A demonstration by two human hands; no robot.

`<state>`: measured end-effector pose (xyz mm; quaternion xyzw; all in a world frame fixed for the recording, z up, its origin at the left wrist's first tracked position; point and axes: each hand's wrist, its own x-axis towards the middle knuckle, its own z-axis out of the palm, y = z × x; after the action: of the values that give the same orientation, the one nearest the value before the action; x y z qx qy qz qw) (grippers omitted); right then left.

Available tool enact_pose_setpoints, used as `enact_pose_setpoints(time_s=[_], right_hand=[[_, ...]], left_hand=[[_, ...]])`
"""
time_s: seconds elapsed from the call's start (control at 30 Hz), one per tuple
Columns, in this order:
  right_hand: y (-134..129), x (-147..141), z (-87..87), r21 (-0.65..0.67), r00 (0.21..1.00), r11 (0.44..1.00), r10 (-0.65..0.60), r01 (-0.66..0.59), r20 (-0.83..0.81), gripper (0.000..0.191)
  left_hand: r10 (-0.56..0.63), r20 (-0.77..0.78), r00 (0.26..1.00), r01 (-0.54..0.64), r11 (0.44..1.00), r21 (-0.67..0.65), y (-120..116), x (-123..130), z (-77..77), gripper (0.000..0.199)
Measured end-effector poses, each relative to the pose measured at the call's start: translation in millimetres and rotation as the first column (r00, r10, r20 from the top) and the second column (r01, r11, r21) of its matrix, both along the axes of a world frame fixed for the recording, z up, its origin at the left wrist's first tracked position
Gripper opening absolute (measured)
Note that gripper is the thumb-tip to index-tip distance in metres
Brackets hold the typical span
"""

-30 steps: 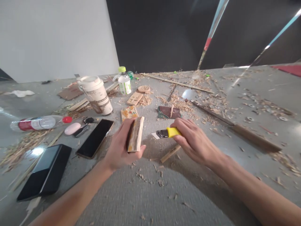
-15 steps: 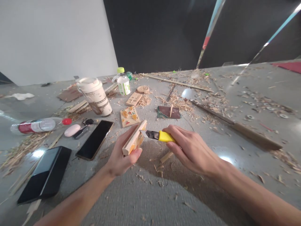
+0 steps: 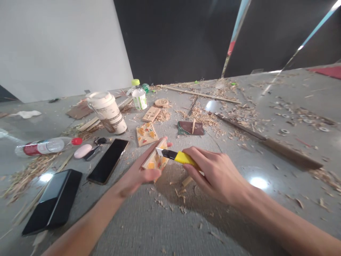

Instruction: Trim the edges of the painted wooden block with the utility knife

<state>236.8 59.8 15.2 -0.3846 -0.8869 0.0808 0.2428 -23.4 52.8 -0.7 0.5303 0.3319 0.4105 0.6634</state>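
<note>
My left hand (image 3: 142,172) is closed around a small wooden block (image 3: 159,161) with an orange-and-red fruit pattern on its face. In my right hand (image 3: 210,170) is a yellow utility knife (image 3: 183,158), gripped by its handle. Its blade lies against the upper edge of the block, pointing left. Just beyond the block, a flat patterned wooden square (image 3: 147,134) rests on the grey floor (image 3: 149,227). Beneath the knife a short wood offcut (image 3: 187,180) lies among shavings.
To the left are a phone (image 3: 108,161), a black folding device (image 3: 52,202), a lidded cup (image 3: 108,113) and a plastic bottle (image 3: 48,146) on its side. Farther off stand a green-capped bottle (image 3: 139,96) and a brown pouch (image 3: 190,128). A long wooden strip (image 3: 290,153) lies right.
The block has turned so its patterned face shows more towards me. The knife has tilted, its blade end now higher than its handle, and the blade stays at the block's edge.
</note>
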Motion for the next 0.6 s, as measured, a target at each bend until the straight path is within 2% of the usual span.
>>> enact_pose_setpoints(time_s=[0.07,0.13,0.33,0.47,0.6], right_hand=[[-2.3,-1.9,0.7,0.004,1.000,1.000,0.005,-0.005,0.002,0.026],[-4.1,-3.3,1.5,0.016,1.000,1.000,0.000,0.000,0.001,0.025],[-9.2,-6.3,2.9,0.029,1.000,1.000,-0.001,0.001,-0.006,0.023],[-15.1,-10.2,3.8,-0.004,0.999,0.999,0.041,-0.041,-0.027,0.023],[-20.4,-13.4,5.2,-0.003,0.996,0.997,0.074,-0.074,-0.040,0.020]], left_hand=[[-0.011,0.137,0.991,0.019,0.998,-0.061,0.9,-1.9,8.0,0.079],[0.012,0.148,0.989,0.003,0.994,-0.106,1.4,-3.4,16.9,0.074],[-0.004,-0.169,0.986,-0.030,0.979,-0.201,-5.9,-4.4,40.0,0.069],[-0.046,-0.245,0.968,-0.025,0.960,-0.277,-11.5,-2.6,49.6,0.055],[-0.052,-0.309,0.950,-0.043,0.955,-0.293,-12.1,-1.3,53.9,0.044]])
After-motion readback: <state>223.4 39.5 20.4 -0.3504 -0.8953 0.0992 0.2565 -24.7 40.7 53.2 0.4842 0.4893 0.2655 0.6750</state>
